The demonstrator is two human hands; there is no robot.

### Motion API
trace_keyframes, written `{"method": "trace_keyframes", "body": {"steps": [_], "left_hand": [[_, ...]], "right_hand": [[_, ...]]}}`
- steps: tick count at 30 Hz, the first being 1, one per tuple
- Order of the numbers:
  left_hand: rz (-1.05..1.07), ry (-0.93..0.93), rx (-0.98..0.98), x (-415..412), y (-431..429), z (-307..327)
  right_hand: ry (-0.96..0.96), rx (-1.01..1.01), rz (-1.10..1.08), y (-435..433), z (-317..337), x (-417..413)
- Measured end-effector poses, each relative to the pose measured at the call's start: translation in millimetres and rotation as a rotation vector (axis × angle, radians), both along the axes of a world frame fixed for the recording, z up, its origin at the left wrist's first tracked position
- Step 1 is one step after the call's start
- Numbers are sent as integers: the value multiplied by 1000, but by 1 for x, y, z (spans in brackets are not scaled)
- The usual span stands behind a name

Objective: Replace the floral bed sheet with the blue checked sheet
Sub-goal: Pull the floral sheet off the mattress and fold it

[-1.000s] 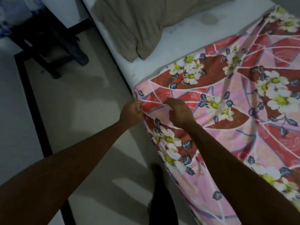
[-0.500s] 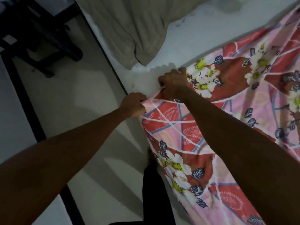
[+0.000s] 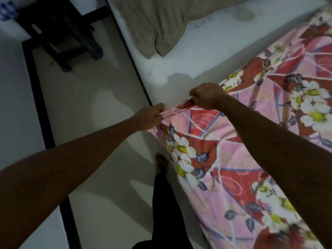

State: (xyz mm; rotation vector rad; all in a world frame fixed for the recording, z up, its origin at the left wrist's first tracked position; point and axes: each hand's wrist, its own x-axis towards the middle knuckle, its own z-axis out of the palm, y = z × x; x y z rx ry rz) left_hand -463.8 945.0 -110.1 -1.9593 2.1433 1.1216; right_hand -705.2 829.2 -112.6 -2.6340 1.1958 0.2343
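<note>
The pink and red floral sheet (image 3: 233,159) covers the right part of the bed and hangs over its near side. Its upper edge lies folded back, so the bare white mattress (image 3: 197,56) shows beyond it. My left hand (image 3: 149,116) grips the sheet's edge at the side of the bed. My right hand (image 3: 206,96) pinches the same edge a little further onto the mattress. A patch of blue checked cloth (image 3: 7,12) shows at the top left corner, mostly out of frame.
A beige pillow (image 3: 161,24) lies at the head of the mattress. A dark stool or small table (image 3: 59,33) stands on the pale floor at the upper left. My bare foot (image 3: 161,163) is beside the bed. A black stripe (image 3: 39,105) runs along the floor.
Both hands have carried the floral sheet's edge up along the bed towards the pillow, and the right hand has moved apart from the left. The camera has shifted with them.
</note>
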Motion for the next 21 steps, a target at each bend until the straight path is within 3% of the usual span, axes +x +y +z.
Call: {"method": "trace_keyframes", "body": {"steps": [5,7,12,17,21], "left_hand": [[-152,-178,-178,-32,69,35],[-253,-130,-234,-53,103,46],[-86,3,-66,-111,193,59],[-63,95,118,-163,269,62],[6,29,260,-217,313,63]], "right_hand": [[-35,1,-49,95,36,-43],[-35,12,-57,136,48,-63],[69,124,-76,215,70,-119],[174,185,-27,273,86,-177],[150,231,-17,320,89,-217]]}}
